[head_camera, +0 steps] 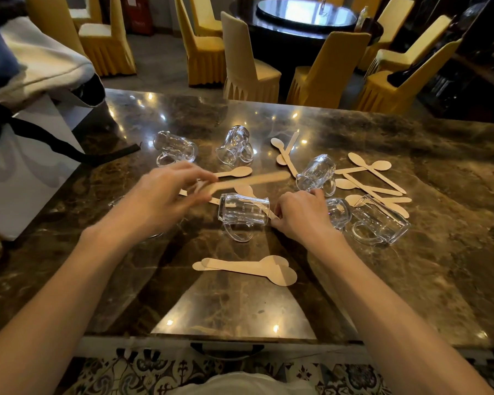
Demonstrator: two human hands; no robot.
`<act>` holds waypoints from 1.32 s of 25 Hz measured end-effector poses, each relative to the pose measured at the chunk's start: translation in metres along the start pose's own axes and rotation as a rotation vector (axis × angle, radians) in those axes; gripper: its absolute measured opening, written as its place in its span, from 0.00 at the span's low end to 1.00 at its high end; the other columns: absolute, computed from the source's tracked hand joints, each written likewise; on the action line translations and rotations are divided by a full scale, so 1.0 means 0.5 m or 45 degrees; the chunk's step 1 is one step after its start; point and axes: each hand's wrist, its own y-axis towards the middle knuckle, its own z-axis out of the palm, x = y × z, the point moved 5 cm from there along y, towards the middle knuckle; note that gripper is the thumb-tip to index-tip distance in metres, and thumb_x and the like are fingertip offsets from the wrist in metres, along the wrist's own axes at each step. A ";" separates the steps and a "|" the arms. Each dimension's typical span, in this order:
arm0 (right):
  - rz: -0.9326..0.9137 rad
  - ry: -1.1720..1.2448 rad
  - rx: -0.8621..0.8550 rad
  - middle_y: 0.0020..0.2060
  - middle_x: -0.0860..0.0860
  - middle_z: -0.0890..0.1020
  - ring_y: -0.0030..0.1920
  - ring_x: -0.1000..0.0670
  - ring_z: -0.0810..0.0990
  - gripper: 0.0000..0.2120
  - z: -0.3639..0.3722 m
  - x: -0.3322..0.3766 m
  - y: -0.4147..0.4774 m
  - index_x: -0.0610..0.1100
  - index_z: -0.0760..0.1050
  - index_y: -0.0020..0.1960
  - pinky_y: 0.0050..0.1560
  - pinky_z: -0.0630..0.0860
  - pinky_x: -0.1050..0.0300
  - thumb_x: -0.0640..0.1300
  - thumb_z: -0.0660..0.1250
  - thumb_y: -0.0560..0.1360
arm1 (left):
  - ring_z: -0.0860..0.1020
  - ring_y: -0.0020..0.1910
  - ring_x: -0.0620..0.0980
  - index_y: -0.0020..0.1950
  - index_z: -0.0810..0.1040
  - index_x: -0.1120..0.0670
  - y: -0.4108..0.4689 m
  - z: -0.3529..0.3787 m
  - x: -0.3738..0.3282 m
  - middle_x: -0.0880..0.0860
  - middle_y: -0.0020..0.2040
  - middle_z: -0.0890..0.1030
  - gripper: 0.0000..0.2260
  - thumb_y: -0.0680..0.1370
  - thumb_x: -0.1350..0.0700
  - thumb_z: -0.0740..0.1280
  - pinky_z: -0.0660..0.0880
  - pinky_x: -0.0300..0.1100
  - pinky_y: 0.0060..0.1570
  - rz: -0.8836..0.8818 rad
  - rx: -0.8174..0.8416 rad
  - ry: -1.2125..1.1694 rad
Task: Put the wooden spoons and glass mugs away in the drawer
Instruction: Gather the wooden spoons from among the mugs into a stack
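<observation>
**Spoon gathering, drawer shut**

Wooden spoons [374, 181] and glass mugs [243, 213] lie scattered mid-desk [439, 155], mugs tipped over. Left hand [166, 192] pinches a blurred spoon [251, 179] above the centre, likely collecting a bunch. Right hand [303, 215] closes on another spoon's handle beside the near mug. Drawer handle [227, 350] sits at the near edge.

Left hand [166, 192] motion-blurred
</observation>
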 end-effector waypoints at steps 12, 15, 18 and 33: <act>0.070 0.062 0.039 0.35 0.51 0.79 0.44 0.47 0.78 0.15 0.011 -0.007 0.012 0.46 0.79 0.42 0.59 0.61 0.48 0.58 0.67 0.71 | 0.75 0.53 0.40 0.65 0.73 0.41 -0.104 0.116 0.013 0.36 0.60 0.71 0.16 0.77 0.46 0.62 0.75 0.40 0.51 0.037 0.326 0.048; 0.082 0.119 0.022 0.37 0.51 0.81 0.45 0.48 0.78 0.12 0.012 -0.012 0.010 0.47 0.79 0.44 0.60 0.61 0.48 0.56 0.68 0.71 | 0.74 0.54 0.39 0.65 0.72 0.38 -0.110 0.129 0.027 0.35 0.61 0.70 0.16 0.77 0.45 0.62 0.74 0.39 0.52 0.040 0.381 0.075; 0.117 0.217 -0.013 0.39 0.51 0.83 0.47 0.49 0.79 0.08 0.004 -0.024 0.006 0.49 0.80 0.45 0.60 0.62 0.49 0.53 0.68 0.72 | 0.72 0.55 0.38 0.64 0.73 0.38 -0.112 0.140 0.035 0.34 0.59 0.70 0.16 0.76 0.46 0.64 0.73 0.39 0.54 0.035 0.401 0.040; -0.241 0.520 0.024 0.38 0.59 0.79 0.39 0.60 0.75 0.05 -0.098 -0.021 -0.113 0.53 0.79 0.46 0.37 0.69 0.68 0.50 0.71 0.71 | 0.72 0.57 0.37 0.62 0.75 0.39 -0.105 0.135 0.059 0.35 0.57 0.72 0.20 0.72 0.38 0.60 0.70 0.36 0.56 -0.013 0.400 -0.055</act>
